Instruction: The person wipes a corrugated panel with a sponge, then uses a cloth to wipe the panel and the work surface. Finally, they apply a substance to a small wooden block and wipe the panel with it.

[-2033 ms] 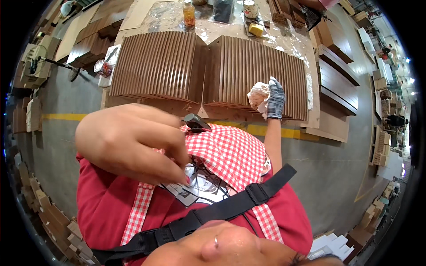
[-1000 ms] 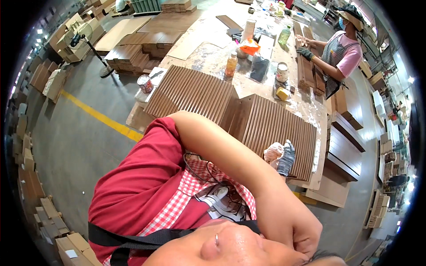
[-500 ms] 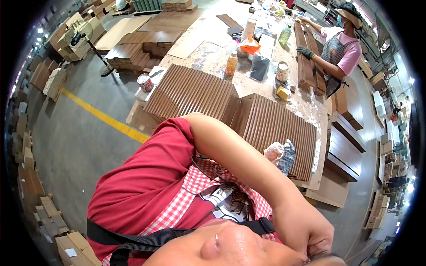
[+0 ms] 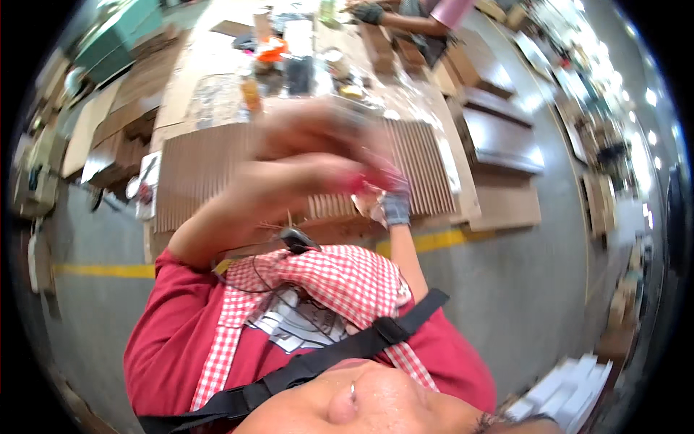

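My bare left hand (image 4: 318, 134) is raised across the middle of the view, over the ridged brown boards, with its fingers smeared by motion. A blurred red patch shows by its thumb; I cannot tell what it is. Behind it, my right hand (image 4: 396, 208), in a grey striped glove, rests low on the boards. It holds a crumpled whitish cloth (image 4: 369, 206). The ridged boards lie side by side on the worktable (image 4: 463, 192): a left set (image 4: 202, 173) and a right set (image 4: 423, 166). My left arm hides where they meet.
Farther up the table stand an amber bottle (image 4: 250, 94), an orange bag (image 4: 272, 49), a dark block (image 4: 298, 74) and a can (image 4: 335, 64). A co-worker's gloved hand (image 4: 367, 13) is by long brown boards (image 4: 377, 50). Board stacks (image 4: 499, 137) flank the table.
My left hand has swung down from beside my head to over the boards. The view has turned, so the table sits farther left. The right hand remains on the boards with the cloth.
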A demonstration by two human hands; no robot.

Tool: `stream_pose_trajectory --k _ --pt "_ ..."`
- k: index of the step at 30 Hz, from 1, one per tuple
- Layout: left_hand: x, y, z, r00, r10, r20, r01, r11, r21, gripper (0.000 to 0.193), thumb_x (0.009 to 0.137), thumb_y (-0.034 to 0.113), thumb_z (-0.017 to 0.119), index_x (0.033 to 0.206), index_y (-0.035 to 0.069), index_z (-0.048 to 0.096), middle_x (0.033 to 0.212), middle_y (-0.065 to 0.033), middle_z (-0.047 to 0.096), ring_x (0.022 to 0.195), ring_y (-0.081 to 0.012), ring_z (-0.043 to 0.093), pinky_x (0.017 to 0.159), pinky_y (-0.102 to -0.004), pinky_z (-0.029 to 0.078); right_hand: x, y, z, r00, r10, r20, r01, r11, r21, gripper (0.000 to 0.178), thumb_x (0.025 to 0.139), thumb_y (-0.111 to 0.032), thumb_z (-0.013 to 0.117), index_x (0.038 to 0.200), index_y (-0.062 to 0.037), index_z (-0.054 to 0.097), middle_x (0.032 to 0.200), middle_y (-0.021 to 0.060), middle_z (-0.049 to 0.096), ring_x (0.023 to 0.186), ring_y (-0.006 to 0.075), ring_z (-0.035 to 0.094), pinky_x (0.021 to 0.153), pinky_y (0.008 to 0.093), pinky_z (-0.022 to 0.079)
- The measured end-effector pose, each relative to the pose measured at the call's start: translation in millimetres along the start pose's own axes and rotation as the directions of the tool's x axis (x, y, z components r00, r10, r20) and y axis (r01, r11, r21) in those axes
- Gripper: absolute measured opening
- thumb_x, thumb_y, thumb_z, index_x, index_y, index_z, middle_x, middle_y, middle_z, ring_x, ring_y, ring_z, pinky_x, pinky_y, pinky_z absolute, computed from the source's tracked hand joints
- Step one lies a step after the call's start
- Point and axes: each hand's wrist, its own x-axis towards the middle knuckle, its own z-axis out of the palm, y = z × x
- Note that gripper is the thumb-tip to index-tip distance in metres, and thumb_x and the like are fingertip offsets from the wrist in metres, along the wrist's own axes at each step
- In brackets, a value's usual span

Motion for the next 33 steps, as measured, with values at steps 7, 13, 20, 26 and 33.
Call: stream_pose_trajectory --k 7,13,20,26,33 --pt "-29.7 53.7 -44.4 0.838 0.514 -0.182 -0.529 0.848 -0.04 0.023 0.09 0.013 0.068 0.109 0.006 0.057 0.088 -0.002 0.053 0.083 -0.0139 0.044 0.067 -0.021 0.044 6.8 -26.9 1.9 0.961 0.278 -0.001 -0.277 0.956 0.092 0.031 0.097 -0.02 0.059 0.122 -0.0019 0.064 0.113 0.0088 0.068 0.103 0.0173 0.062 0.093 0.0316 0.048" --pt "-44.8 71.6 -47.8 0.71 0.687 -0.159 -0.704 0.702 -0.107 0.021 0.082 0.005 0.077 0.088 0.004 0.057 0.087 -0.0002 0.056 0.078 -0.009 0.05 0.069 -0.0193 0.044 6.9 -24.8 0.1 0.961 0.276 0.021 -0.276 0.951 0.142 0.033 0.098 -0.022 0.058 0.123 -0.0014 0.062 0.119 0.012 0.066 0.109 0.0219 0.061 0.097 0.0326 0.047" --pt "-37.2 36.0 1.5 0.336 0.884 0.326 -0.882 0.417 -0.221 0.018 0.071 0.0 0.079 0.085 0.007 0.071 0.086 0.0014 0.071 0.085 -0.0056 0.062 0.075 -0.015 0.052 8.2 -16.1 -1.9 0.997 0.017 0.081 0.005 0.963 -0.271 0.03 0.099 -0.018 0.051 0.123 -0.0043 0.062 0.125 0.0125 0.063 0.114 0.0254 0.06 0.099 0.0335 0.047" --pt "-2.9 34.3 28.9 0.064 0.986 0.156 -0.941 0.112 -0.319 0.024 0.063 -0.015 0.073 0.078 0.004 0.069 0.088 -0.001 0.069 0.078 -0.0106 0.065 0.066 -0.0182 0.059 7.9 -26.0 2.3 0.967 0.253 0.002 -0.253 0.966 0.048 0.033 0.097 -0.025 0.058 0.123 -0.0049 0.064 0.119 0.0134 0.068 0.108 0.0246 0.064 0.097 0.0329 0.048" --pt "10.9 22.9 54.6 0.096 0.995 -0.038 -0.966 0.084 -0.245 0.024 0.063 -0.012 0.075 0.079 0.006 0.071 0.087 0.0001 0.069 0.081 -0.0105 0.064 0.067 -0.0173 0.059 8.9 -23.6 2.8 0.959 0.285 0.002 -0.285 0.957 0.061 0.031 0.098 -0.017 0.058 0.124 -0.0019 0.063 0.117 0.0105 0.068 0.105 0.0174 0.063 0.095 0.0297 0.048"
